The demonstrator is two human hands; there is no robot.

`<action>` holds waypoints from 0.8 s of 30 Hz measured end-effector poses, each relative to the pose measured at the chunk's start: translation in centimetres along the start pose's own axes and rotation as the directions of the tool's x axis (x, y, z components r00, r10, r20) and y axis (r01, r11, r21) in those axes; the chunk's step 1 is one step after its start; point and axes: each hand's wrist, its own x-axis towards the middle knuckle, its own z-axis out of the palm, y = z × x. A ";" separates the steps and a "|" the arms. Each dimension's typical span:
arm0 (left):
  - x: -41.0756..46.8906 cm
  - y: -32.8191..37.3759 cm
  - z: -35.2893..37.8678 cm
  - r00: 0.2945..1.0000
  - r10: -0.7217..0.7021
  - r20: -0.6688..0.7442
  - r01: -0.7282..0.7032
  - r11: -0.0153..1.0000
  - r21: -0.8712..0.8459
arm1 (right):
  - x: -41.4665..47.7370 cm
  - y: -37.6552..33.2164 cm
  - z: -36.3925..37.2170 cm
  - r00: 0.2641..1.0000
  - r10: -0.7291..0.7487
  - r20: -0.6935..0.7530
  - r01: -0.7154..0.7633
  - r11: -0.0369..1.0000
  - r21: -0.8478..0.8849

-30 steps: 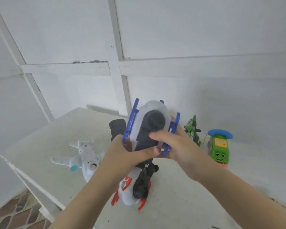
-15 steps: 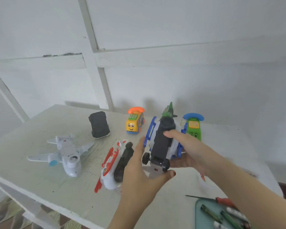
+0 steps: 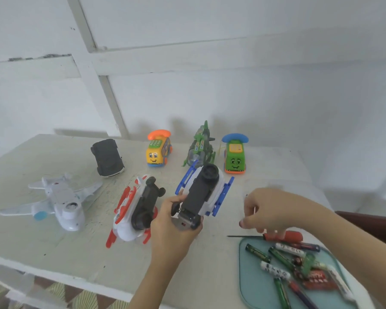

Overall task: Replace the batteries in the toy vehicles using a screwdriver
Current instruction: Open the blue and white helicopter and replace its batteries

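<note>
- Toy helicopter of white plastic with blue skids point(image 3: 201, 192), black underside up: half a second ago it was held in both hands; it now sits lower, near the middle of the desk point(image 3: 210, 268), just beside the red-and-white plastic toy helicopter point(image 3: 129, 210).
- Left hand point(image 3: 174, 228): fingers and thumb wrapped round the toy's near end, steadying it alone.
- Right hand point(image 3: 274, 208): has released the toy and moved to the red-handled screwdriver point(image 3: 292, 236), which lies along the far rim of the teal plastic tray point(image 3: 241, 264) by the desk's front right corner. Its fingers curl down onto the handle; whether they have closed on it cannot be told.
- Loose green and white batteries point(image 3: 257, 253): in the tray, untouched.
- Reading: inspection appears over and unscrewing the battery cover is probably next. This toy's batteries are not yet swapped.
</note>
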 end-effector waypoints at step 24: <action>0.8 -3.9 -0.6 0.964 0.265 -0.003 -0.259 0.947 0.188 | -0.4 6.7 6.4 0.903 -0.314 -0.292 -0.013 0.660 -0.751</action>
